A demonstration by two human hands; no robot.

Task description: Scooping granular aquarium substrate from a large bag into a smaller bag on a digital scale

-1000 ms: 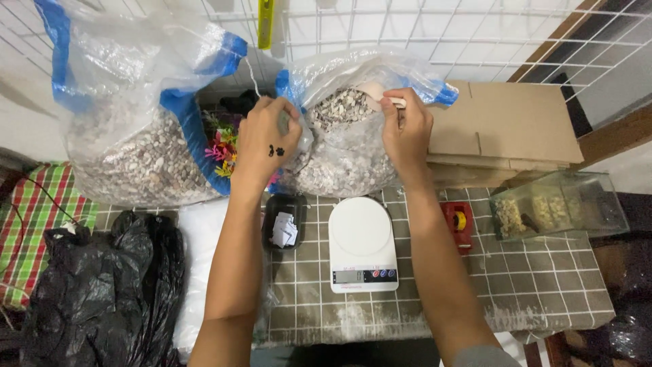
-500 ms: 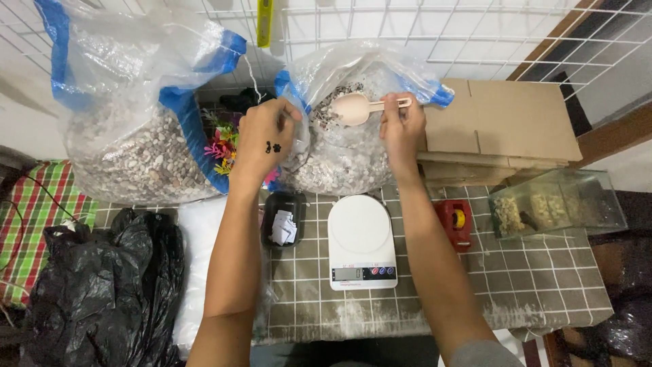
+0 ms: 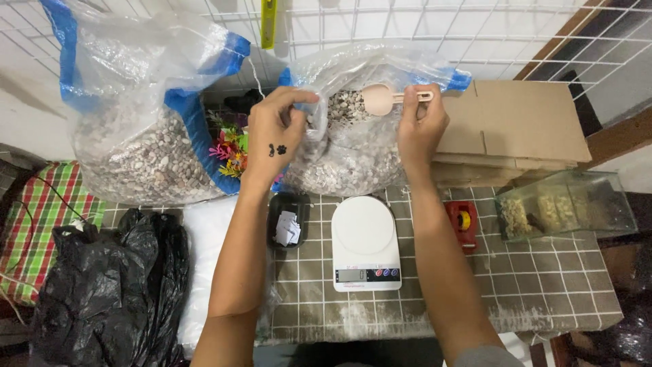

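My left hand (image 3: pixel 275 132) pinches the rim of a clear plastic bag (image 3: pixel 367 156) filled with small pale pebbles, holding its mouth apart. My right hand (image 3: pixel 421 126) grips the handle of a beige plastic scoop (image 3: pixel 382 99), lifted level at the bag's mouth above the pebbles. Below my hands, a white kitchen scale (image 3: pixel 364 241) with nothing on its plate sits on the tiled tabletop (image 3: pixel 516 285).
A larger clear bag with blue edging (image 3: pixel 142 122) full of pebbles stands at the left. A small black tray with paper slips (image 3: pixel 288 219), a red tape dispenser (image 3: pixel 463 221), a clear box (image 3: pixel 564 211), flat cardboard (image 3: pixel 523 122) and a black bag (image 3: pixel 109 292) surround the scale.
My right hand has drawn the scoop up out of the pebbles to the bag's mouth. My left hand has shifted slightly on the bag's rim.
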